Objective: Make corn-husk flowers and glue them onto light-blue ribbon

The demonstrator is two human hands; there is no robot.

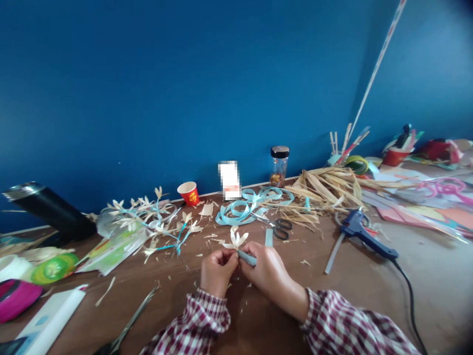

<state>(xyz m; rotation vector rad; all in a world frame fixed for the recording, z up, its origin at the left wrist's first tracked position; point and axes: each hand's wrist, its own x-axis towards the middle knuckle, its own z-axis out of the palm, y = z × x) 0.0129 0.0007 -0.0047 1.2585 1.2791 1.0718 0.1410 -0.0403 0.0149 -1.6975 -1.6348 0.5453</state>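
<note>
Near the middle of the table, my left hand (218, 271) pinches the base of a pale flower (236, 239) with narrow, husk-like petals. The fingers of my right hand (268, 268) are closed on a pale blue ribbon strip (247, 257), whose end meets the flower's base. Both hands nearly touch, and the fingertips partly hide the stem. Just beyond my right hand lies a short blue strip (269, 237). To the left rest finished-looking sprigs of similar flowers on blue-wrapped stems (179, 241).
Black-handled scissors (283, 229) and coiled blue ribbon (236, 212) lie ahead. A glue gun (365, 236) with a cord is at right, near dried husks (321, 192). A red paper cup (190, 195), a jar (279, 167) and a black flask (51, 209) stand farther back. More scissors (127, 323) lie front left.
</note>
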